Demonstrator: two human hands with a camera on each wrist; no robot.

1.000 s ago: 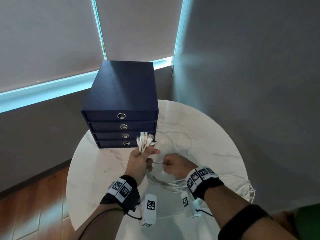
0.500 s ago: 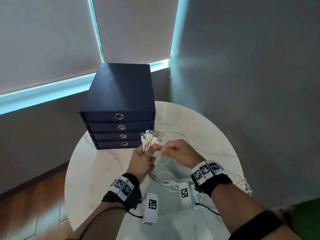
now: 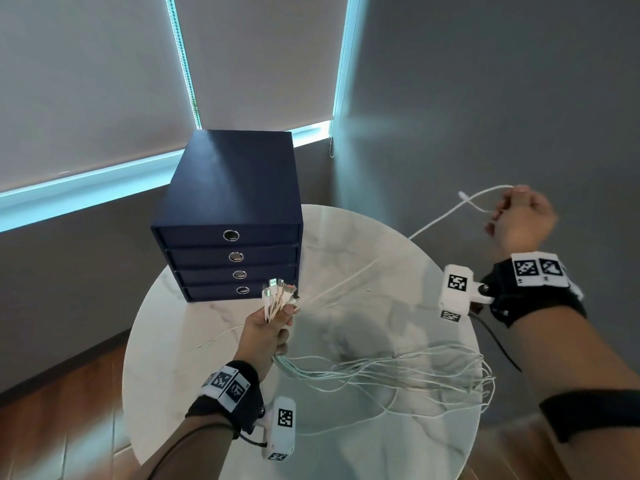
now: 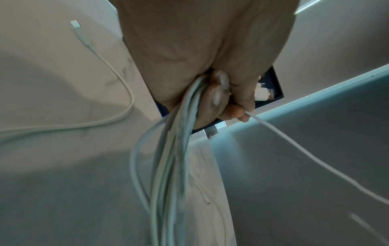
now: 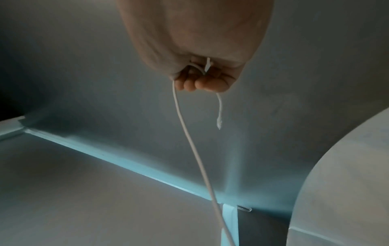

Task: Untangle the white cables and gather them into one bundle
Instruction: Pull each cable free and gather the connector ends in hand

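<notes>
Left hand [image 3: 265, 332] fingers [image 4: 219, 93] curled tight round bundle of thin white cables [image 3: 277, 301], plugs up, above round white marble bench [image 3: 398, 271]. Right hand [image 3: 519, 220] fingers [image 5: 208, 83] pinch single white cable [image 3: 440, 220], raised right. Navy four-drawer box [image 3: 228, 209] behind; grey blinds [image 3: 86, 81].

I count one drawer box [image 3: 228, 202] with four drawers, one round surface [image 3: 398, 265], two hands, and a bunch of white cables [image 3: 381, 372] too many to count exactly.
</notes>
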